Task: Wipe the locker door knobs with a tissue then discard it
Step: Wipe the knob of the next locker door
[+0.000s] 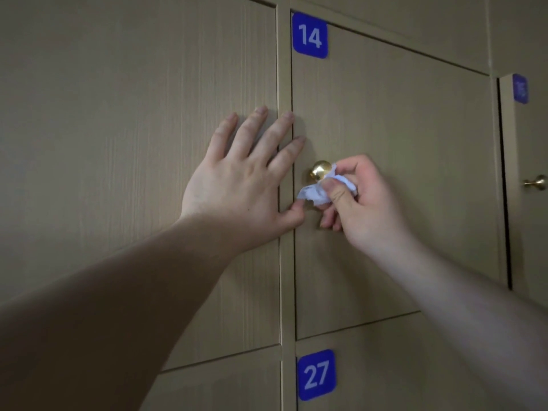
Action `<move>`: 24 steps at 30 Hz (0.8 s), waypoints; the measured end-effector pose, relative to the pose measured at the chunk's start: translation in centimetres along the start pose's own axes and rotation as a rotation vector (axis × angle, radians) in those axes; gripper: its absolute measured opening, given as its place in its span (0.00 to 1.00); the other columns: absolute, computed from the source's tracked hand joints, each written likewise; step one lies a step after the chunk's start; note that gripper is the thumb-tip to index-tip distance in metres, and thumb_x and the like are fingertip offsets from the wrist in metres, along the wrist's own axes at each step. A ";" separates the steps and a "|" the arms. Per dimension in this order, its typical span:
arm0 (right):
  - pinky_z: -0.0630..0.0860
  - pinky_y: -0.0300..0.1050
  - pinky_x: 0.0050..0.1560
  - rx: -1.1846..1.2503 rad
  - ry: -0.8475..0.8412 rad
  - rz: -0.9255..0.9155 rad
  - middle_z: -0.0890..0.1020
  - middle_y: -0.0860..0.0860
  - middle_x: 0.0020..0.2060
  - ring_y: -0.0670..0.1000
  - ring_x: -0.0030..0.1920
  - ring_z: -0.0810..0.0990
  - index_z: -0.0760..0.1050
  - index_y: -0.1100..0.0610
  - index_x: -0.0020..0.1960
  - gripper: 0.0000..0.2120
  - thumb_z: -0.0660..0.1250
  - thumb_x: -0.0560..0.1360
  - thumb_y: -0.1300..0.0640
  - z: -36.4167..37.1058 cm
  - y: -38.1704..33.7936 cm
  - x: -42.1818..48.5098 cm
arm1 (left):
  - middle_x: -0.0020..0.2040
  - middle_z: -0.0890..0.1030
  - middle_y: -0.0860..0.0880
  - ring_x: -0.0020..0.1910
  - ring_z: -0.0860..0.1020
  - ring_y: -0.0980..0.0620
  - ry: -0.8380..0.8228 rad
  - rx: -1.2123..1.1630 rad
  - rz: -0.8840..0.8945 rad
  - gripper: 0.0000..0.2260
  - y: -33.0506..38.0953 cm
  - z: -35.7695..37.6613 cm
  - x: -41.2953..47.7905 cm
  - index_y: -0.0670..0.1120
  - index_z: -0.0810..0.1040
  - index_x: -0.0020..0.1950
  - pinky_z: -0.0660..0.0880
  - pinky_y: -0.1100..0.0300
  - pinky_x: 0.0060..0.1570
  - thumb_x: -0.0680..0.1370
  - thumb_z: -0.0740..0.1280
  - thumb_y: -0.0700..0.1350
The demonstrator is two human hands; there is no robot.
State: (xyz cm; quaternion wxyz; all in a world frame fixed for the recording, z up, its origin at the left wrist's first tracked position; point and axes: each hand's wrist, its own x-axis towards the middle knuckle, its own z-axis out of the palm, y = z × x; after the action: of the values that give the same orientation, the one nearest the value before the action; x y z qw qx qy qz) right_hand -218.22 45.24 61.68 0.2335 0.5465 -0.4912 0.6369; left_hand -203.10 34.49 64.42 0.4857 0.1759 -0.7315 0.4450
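I am pressing my left hand (pixel 237 176) flat, fingers spread open, against the tan locker doors, straddling the seam just left of locker 14's brass knob (pixel 320 171). My right hand (pixel 358 200) is pinching a crumpled white tissue (pixel 314 194), fingers closed on it, touching the knob's lower right side. Another brass knob (pixel 535 183) is showing far right.

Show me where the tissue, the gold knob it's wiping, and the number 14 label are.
tissue (pixel 314 194): head view, crumpled lower part left of the thumb.
gold knob (pixel 320 169): head view, shiny rounded front.
number 14 label (pixel 310 35): head view, middle of the blue square.
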 end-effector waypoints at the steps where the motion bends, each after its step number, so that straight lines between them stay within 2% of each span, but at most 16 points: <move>1: 0.74 0.43 0.31 -0.066 0.025 -0.039 0.80 0.46 0.29 0.49 0.27 0.80 0.69 0.39 0.45 0.08 0.65 0.77 0.52 0.0 -0.1 0.1 | 0.81 0.56 0.47 0.80 0.54 0.43 0.000 0.001 0.000 0.37 0.0 0.0 0.0 0.50 0.60 0.80 0.50 0.42 0.77 0.76 0.51 0.69; 3: 0.77 0.43 0.38 -0.205 0.057 -0.141 0.80 0.42 0.35 0.46 0.32 0.80 0.69 0.42 0.49 0.07 0.67 0.77 0.51 0.0 -0.6 0.3 | 0.81 0.56 0.46 0.80 0.54 0.43 0.006 -0.006 0.001 0.37 -0.1 0.1 -0.1 0.50 0.60 0.80 0.51 0.42 0.77 0.76 0.52 0.68; 4: 0.75 0.38 0.40 -0.265 0.063 -0.199 0.80 0.41 0.39 0.44 0.35 0.78 0.70 0.43 0.52 0.08 0.68 0.76 0.51 0.0 -0.8 0.3 | 0.81 0.56 0.46 0.80 0.54 0.42 0.007 -0.009 0.001 0.37 -0.1 0.0 -0.1 0.50 0.60 0.80 0.51 0.42 0.77 0.75 0.52 0.68; 5: 0.71 0.33 0.41 -0.329 0.072 -0.259 0.79 0.42 0.43 0.44 0.39 0.76 0.72 0.48 0.55 0.09 0.69 0.76 0.52 0.1 -1.0 0.3 | 0.81 0.56 0.46 0.80 0.54 0.42 0.006 -0.012 0.002 0.37 -0.1 0.0 -0.1 0.50 0.59 0.80 0.50 0.42 0.77 0.76 0.51 0.68; 6: 0.67 0.32 0.40 -0.393 0.078 -0.314 0.79 0.45 0.46 0.44 0.42 0.74 0.73 0.52 0.56 0.10 0.69 0.76 0.54 0.2 -1.2 0.4 | 0.81 0.56 0.46 0.80 0.54 0.43 0.006 -0.015 0.000 0.37 -0.1 0.0 -0.2 0.50 0.59 0.80 0.50 0.42 0.77 0.76 0.51 0.68; 8: 0.62 0.34 0.40 -0.482 0.083 -0.380 0.80 0.51 0.49 0.47 0.46 0.73 0.73 0.59 0.58 0.12 0.68 0.77 0.56 0.7 -1.0 0.4 | 0.81 0.56 0.46 0.80 0.54 0.43 0.008 -0.018 -0.003 0.37 0.0 0.0 -0.2 0.50 0.59 0.80 0.50 0.42 0.77 0.75 0.49 0.69; 10: 0.63 0.39 0.40 -0.490 0.089 -0.353 0.81 0.53 0.50 0.51 0.47 0.76 0.73 0.59 0.59 0.12 0.67 0.78 0.56 1.3 -1.1 0.3 | 0.81 0.56 0.46 0.80 0.54 0.43 0.008 -0.020 -0.003 0.37 0.0 0.0 -0.1 0.50 0.60 0.80 0.50 0.42 0.77 0.76 0.50 0.69; 12: 0.66 0.44 0.41 -0.460 0.102 -0.244 0.81 0.50 0.46 0.55 0.45 0.78 0.71 0.57 0.58 0.10 0.65 0.79 0.54 1.7 -1.6 0.2 | 0.81 0.56 0.46 0.80 0.54 0.43 0.007 -0.011 -0.004 0.37 0.0 0.0 -0.1 0.50 0.59 0.80 0.50 0.42 0.77 0.76 0.52 0.69; 14: 0.65 0.44 0.37 -0.415 0.084 -0.106 0.76 0.43 0.39 0.49 0.38 0.76 0.67 0.52 0.53 0.07 0.63 0.80 0.50 1.7 -1.9 0.4 | 0.81 0.56 0.46 0.80 0.54 0.43 0.015 -0.003 -0.004 0.36 -0.1 0.1 -0.2 0.51 0.59 0.80 0.51 0.42 0.78 0.77 0.52 0.69; 15: 0.65 0.42 0.36 -0.370 0.062 -0.040 0.75 0.42 0.37 0.46 0.35 0.74 0.66 0.50 0.51 0.08 0.62 0.80 0.48 1.6 -1.8 0.7 | 0.81 0.56 0.46 0.80 0.54 0.42 0.020 -0.006 -0.001 0.36 -0.1 0.1 -0.1 0.50 0.59 0.80 0.51 0.42 0.77 0.77 0.52 0.68; 17: 0.67 0.42 0.36 -0.231 0.018 0.060 0.75 0.44 0.35 0.46 0.32 0.73 0.65 0.45 0.48 0.08 0.60 0.78 0.42 1.7 -1.6 1.2 | 0.81 0.58 0.46 0.79 0.56 0.42 0.023 -0.024 0.001 0.36 0.0 0.0 -0.1 0.50 0.61 0.80 0.52 0.42 0.77 0.76 0.53 0.68; 20: 0.70 0.47 0.36 -0.137 -0.004 0.118 0.77 0.48 0.33 0.50 0.29 0.73 0.64 0.38 0.42 0.09 0.56 0.71 0.34 1.6 -1.3 1.7 | 0.80 0.59 0.46 0.79 0.56 0.41 0.026 -0.033 -0.005 0.37 0.0 0.1 -0.1 0.49 0.63 0.79 0.52 0.42 0.77 0.75 0.51 0.68; 21: 0.70 0.47 0.35 -0.132 -0.009 0.126 0.77 0.48 0.33 0.50 0.27 0.73 0.65 0.40 0.42 0.10 0.55 0.73 0.34 1.6 -1.3 1.8 | 0.80 0.59 0.46 0.79 0.56 0.42 0.026 -0.028 -0.006 0.37 0.0 0.1 -0.1 0.49 0.62 0.79 0.52 0.42 0.77 0.75 0.51 0.68; 24: 0.67 0.42 0.28 -0.090 -0.016 0.129 0.75 0.49 0.29 0.47 0.20 0.70 0.64 0.47 0.43 0.11 0.56 0.82 0.45 1.3 -1.4 1.9 | 0.81 0.58 0.46 0.79 0.56 0.42 0.029 -0.004 -0.002 0.37 0.0 0.1 -0.2 0.50 0.61 0.79 0.52 0.42 0.77 0.76 0.50 0.69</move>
State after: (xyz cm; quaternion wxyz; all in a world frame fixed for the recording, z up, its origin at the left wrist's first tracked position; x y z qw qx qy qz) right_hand -217.03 44.24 63.87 0.2126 0.5077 -0.5553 0.6234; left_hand -203.04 34.39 64.28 0.4969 0.1693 -0.7252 0.4456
